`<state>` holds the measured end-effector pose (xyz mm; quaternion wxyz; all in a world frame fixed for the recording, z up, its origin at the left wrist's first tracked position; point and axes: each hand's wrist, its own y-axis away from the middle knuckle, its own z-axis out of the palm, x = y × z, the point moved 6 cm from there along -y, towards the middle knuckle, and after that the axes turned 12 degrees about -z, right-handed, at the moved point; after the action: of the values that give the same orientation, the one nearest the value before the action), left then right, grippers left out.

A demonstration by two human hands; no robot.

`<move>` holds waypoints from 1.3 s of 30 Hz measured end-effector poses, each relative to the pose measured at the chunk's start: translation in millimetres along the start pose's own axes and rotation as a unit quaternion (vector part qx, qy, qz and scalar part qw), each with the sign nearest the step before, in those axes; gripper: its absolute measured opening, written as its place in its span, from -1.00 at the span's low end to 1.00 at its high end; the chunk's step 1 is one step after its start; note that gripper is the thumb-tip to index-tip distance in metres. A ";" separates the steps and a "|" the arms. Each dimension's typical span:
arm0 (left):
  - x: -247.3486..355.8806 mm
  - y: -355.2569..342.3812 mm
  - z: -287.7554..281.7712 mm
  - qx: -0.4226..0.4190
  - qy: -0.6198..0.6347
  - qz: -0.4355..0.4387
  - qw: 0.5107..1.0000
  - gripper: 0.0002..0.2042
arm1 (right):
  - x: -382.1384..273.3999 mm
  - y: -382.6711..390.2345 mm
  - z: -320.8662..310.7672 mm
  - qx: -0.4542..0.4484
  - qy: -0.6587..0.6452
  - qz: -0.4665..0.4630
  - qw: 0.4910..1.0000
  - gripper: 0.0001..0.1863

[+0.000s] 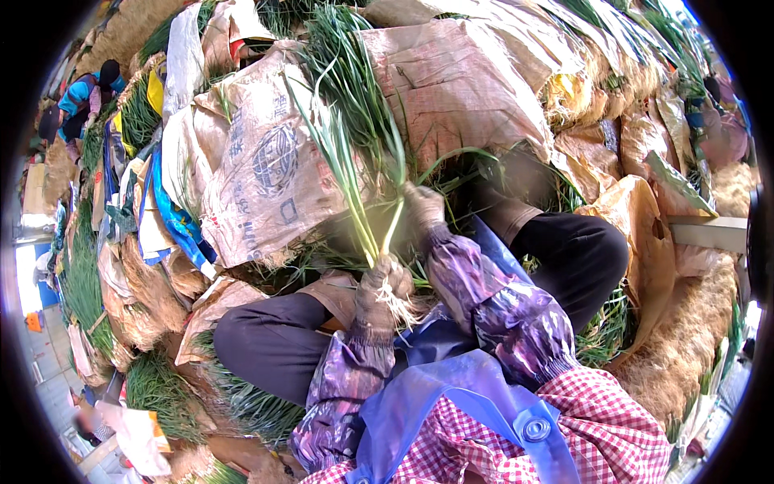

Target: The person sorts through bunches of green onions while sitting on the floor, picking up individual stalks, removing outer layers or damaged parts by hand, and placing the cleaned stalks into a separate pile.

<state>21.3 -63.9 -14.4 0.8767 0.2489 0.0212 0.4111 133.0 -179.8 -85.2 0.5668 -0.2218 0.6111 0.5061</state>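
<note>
My left hand, in a dirty glove, is closed around the lower ends of a few pale green stalks with white stringy roots hanging over it. Higher and to the right, my right hand, also gloved, has its fingers closed on a stalk where long leaves bend away. A thick heap of green leaves lies beyond my hands, between a printed woven sack and a pinkish sack.
My bent legs flank my hands. Piles of rooted plants, sacks and blue plastic surround me. A metal beam juts at right. A co-worker in blue sleeves is at far left, another person in pink at far right.
</note>
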 end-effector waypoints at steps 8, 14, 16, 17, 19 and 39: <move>16.4 6.6 -26.2 0.142 -0.122 -0.043 0.981 -0.72 | -34.9 -27.4 -7.7 -0.077 0.054 0.000 0.996 -0.76; 42.9 17.8 -44.6 0.306 -0.202 -0.025 0.930 -0.71 | -44.1 -52.6 -33.0 0.002 0.026 -0.029 0.999 -0.78; 37.7 14.1 -40.2 0.287 -0.195 -0.016 0.938 -0.73 | -36.0 -36.2 -21.5 -0.039 0.018 -0.006 0.999 -0.79; 34.7 8.0 -34.5 0.266 -0.204 -0.029 0.942 -0.74 | -31.1 -27.5 -18.5 -0.049 0.022 0.010 0.999 -0.79; 21.0 -7.7 -30.0 0.224 -0.139 -0.039 0.964 -0.74 | -28.5 -5.0 -1.0 -0.087 0.050 -0.007 0.995 -0.74; 42.3 52.9 49.5 0.103 -0.209 0.070 0.970 -0.75 | 10.8 10.6 -8.3 -0.589 0.579 0.076 0.559 -0.61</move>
<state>23.7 -25.3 60.1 0.8003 0.4192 -0.1382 0.4059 117.3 -179.6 -92.5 -0.2058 -0.7041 0.3887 0.5576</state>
